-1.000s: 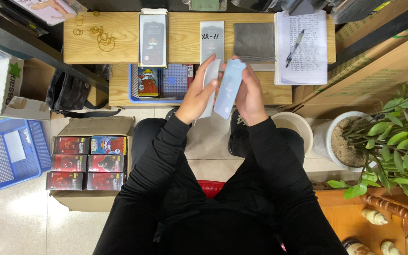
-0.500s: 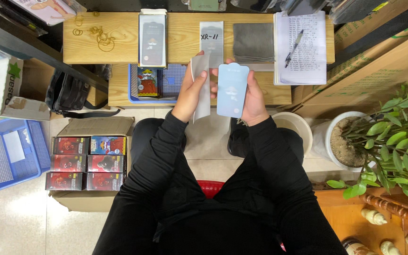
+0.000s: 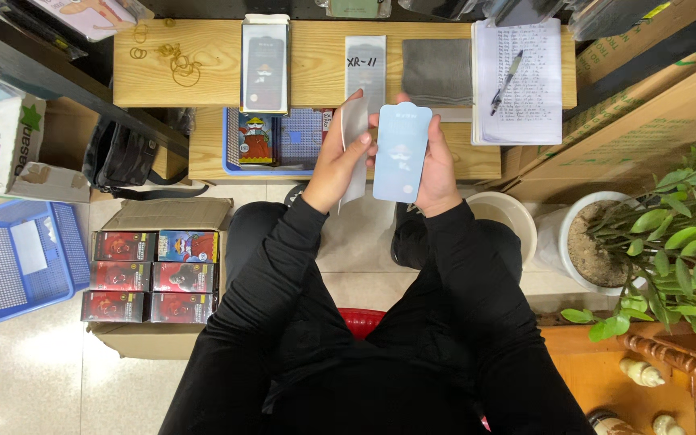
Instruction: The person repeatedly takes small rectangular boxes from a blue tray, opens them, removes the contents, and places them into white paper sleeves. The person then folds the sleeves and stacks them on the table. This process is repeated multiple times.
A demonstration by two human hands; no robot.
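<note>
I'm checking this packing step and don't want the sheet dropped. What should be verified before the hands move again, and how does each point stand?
1. Right hand grips the pale blue rounded rectangular sheet: ok.
2. Left hand pinches the thin white translucent strip: ok.
3. Sheet and strip fully apart: cannot tell.
4. Sheet faces the camera, unbent: ok.
5. Bare space on the light wooden shelf: ok.
6. Sheet surface clean: cannot tell.

The screen protector is pale blue, its film translucent grey — sleeves black, basket blue mesh, boxes red.
</note>
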